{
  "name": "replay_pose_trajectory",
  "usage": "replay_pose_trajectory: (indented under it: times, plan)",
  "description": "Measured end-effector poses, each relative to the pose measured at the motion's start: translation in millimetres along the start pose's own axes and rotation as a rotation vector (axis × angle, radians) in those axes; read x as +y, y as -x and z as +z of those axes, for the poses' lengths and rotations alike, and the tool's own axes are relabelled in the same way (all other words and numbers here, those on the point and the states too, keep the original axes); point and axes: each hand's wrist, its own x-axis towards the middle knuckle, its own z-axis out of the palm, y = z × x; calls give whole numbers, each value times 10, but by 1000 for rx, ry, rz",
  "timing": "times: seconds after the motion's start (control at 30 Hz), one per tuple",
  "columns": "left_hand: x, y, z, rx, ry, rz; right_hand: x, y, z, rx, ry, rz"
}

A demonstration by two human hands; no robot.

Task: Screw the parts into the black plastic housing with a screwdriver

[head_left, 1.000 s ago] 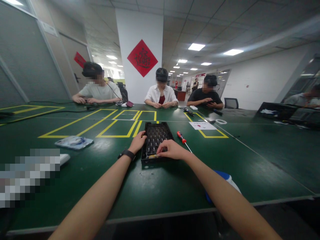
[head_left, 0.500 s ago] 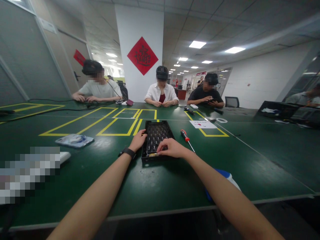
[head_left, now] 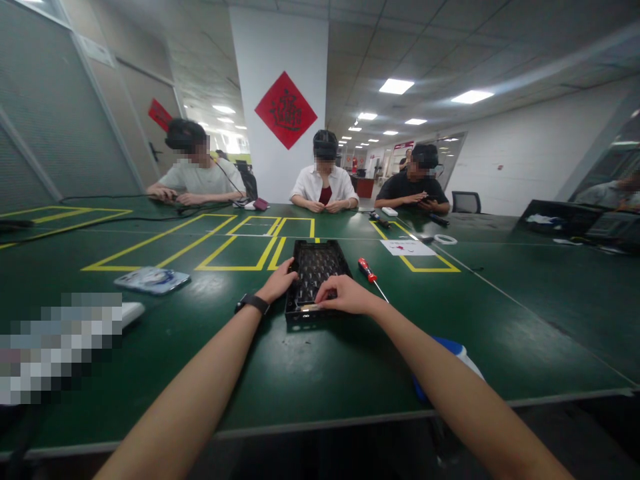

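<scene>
A shallow black plastic tray-like case (head_left: 315,263), with rows of small raised points inside, lies in front of me on the green table. Against its left wall, my left hand (head_left: 281,281) grips the rim, thumb over the edge. My right hand (head_left: 345,295) reaches over the near right corner with fingers pinched. Its fingertips are at a small yellowish strip (head_left: 310,308) along the near inner edge; whatever they pinch is too small to make out. Right of the case lies a red-and-black screwdriver (head_left: 367,270), its shaft pointing toward me.
A patterned phone-like slab (head_left: 153,280) lies to the left, beyond a pixelated white object (head_left: 60,350). Under my right forearm is a blue-and-white object (head_left: 450,347). A printed paper (head_left: 407,248) and a white ring (head_left: 445,239) lie farther right. Three people sit across the table.
Both hands stay at the case, the right fingertips shifting only slightly along the near edge. The screwdriver rolled a little to the right, then slightly back.
</scene>
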Motion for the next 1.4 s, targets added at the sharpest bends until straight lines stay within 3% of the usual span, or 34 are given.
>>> replay_pose_trajectory:
  times: [0.53,0.83,1.13,1.4]
  plan:
    - [-15,-26,24,20,-59,26,-54,3,-40,-30,87,5]
    - [-88,-62,48,21,-53,71,23,-27,52,-25,110,67]
    - [-83,-53,42,24,-32,70,-34,-49,58,-17,258,-18]
    - [-64,-44,28,20,-61,51,-61,-46,55,-10,245,-13]
